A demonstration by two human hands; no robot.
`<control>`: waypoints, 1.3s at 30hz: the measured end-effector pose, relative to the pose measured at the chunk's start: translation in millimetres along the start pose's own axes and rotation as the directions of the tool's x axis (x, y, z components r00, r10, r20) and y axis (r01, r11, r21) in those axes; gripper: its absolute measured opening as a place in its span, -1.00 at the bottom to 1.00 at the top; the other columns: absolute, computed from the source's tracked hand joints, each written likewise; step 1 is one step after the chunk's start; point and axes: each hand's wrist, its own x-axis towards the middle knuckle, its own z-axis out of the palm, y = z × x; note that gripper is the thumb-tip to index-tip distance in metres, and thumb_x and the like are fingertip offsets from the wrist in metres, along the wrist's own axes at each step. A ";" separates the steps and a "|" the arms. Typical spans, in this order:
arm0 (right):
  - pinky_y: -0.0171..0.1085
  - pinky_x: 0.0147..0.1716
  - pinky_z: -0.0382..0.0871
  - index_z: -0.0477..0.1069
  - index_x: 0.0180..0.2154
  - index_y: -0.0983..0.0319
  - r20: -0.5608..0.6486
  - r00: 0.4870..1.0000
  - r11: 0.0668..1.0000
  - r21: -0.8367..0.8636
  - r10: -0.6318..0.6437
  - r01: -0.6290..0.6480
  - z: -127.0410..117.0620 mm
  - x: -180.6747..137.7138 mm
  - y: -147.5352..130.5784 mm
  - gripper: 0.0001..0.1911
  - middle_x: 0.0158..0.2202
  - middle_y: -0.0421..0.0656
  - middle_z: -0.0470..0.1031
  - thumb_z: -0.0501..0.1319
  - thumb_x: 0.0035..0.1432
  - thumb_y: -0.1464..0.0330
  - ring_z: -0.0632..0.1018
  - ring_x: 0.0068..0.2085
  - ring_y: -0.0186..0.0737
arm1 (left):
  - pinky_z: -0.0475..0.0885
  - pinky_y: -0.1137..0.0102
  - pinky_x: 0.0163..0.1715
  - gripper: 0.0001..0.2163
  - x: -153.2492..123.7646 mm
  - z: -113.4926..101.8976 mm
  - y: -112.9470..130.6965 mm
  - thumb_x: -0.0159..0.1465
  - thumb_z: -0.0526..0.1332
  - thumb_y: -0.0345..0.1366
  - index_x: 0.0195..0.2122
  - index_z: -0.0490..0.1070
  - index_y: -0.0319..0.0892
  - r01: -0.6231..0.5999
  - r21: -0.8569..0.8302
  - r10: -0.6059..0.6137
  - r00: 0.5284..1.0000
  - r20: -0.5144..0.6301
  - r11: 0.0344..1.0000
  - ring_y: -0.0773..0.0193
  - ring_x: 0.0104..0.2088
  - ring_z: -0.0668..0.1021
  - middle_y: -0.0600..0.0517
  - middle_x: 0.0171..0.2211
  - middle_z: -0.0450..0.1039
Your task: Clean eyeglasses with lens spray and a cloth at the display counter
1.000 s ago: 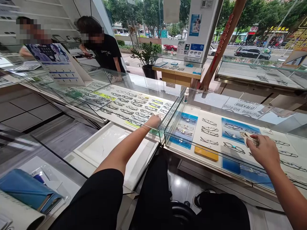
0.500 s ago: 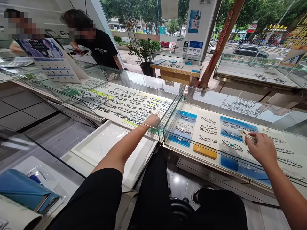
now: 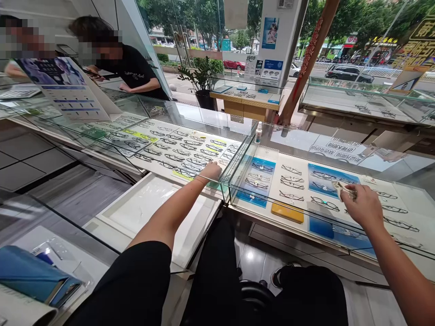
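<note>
We see a clear, glossy glass display counter [image 3: 190, 118] that throws back reflections, and under it a smooth matt white tray [image 3: 176, 149] with thin-rimmed spectacle frames [image 3: 174, 157]. Our right hand [image 3: 365, 207] pinches a soft, crumpled pale cloth [image 3: 341, 189] in its grip. Beside it lie glossy blue printed cards [image 3: 326, 179] and a matt orange-yellow rectangular pad [image 3: 287, 212]. The grey floor tiles [image 3: 253, 260] shine.

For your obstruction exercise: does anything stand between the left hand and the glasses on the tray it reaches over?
Nothing visible does. The left hand rests directly on the tray of glasses, beneath the glass top.
</note>
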 end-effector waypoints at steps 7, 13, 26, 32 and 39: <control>0.16 0.05 0.47 0.57 0.06 0.16 -0.057 0.998 0.997 0.064 -0.036 0.039 10.5 4.3 5.8 -0.43 0.11 0.12 0.59 0.04 0.33 -0.05 0.52 0.11 0.30 | 0.33 -0.02 0.14 -0.92 -27.2 -20.9 -1.8 0.16 0.33 -0.32 -0.35 0.60 -0.18 0.079 0.027 -0.077 0.994 -0.077 0.996 -0.23 0.07 0.52 -0.30 -0.20 0.68; 0.14 0.06 0.44 0.57 0.02 0.18 -0.093 0.993 0.995 0.068 -0.067 0.073 23.1 10.9 9.6 -0.49 0.08 0.13 0.60 0.02 0.38 0.01 0.51 0.09 0.26 | 0.32 0.05 0.13 -0.93 -63.0 -34.8 8.5 0.16 0.36 -0.28 -0.39 0.55 -0.16 0.128 0.035 -0.125 0.989 -0.077 0.991 -0.22 0.09 0.55 -0.26 -0.18 0.70; 0.02 0.04 0.48 0.56 -0.12 0.22 -0.247 0.966 0.886 0.426 -0.081 0.183 22.5 39.2 -18.6 -0.74 -0.07 0.10 0.62 0.17 0.31 0.24 0.57 -0.03 0.11 | 0.39 0.10 0.06 -0.85 -191.1 -77.8 46.5 0.24 0.39 -0.17 -0.38 0.53 -0.09 0.045 -0.005 -0.045 0.998 0.042 0.999 -0.17 0.06 0.63 -0.12 -0.24 0.69; 0.09 0.15 0.51 0.67 0.03 0.24 -0.191 0.925 0.774 0.506 -0.329 0.380 12.5 81.0 -141.4 -0.69 -0.02 0.12 0.62 0.21 0.42 0.30 0.59 0.06 0.17 | 0.39 0.14 0.04 -0.90 -231.2 -102.0 83.8 0.22 0.43 -0.25 -0.39 0.55 -0.07 0.016 -0.047 -0.012 0.995 0.095 0.999 -0.12 0.02 0.63 -0.09 -0.25 0.68; 0.06 0.15 0.65 0.52 0.25 0.20 -0.076 0.838 0.726 0.461 -0.540 0.510 28.0 69.2 -222.1 -0.57 0.27 -0.01 0.56 0.35 0.50 0.13 0.64 0.16 0.01 | 0.39 0.17 0.04 -0.86 -268.3 -138.5 124.5 0.19 0.43 -0.30 -0.42 0.48 -0.03 -0.071 -0.110 0.074 0.997 0.021 0.991 -0.04 -0.04 0.60 -0.03 -0.29 0.65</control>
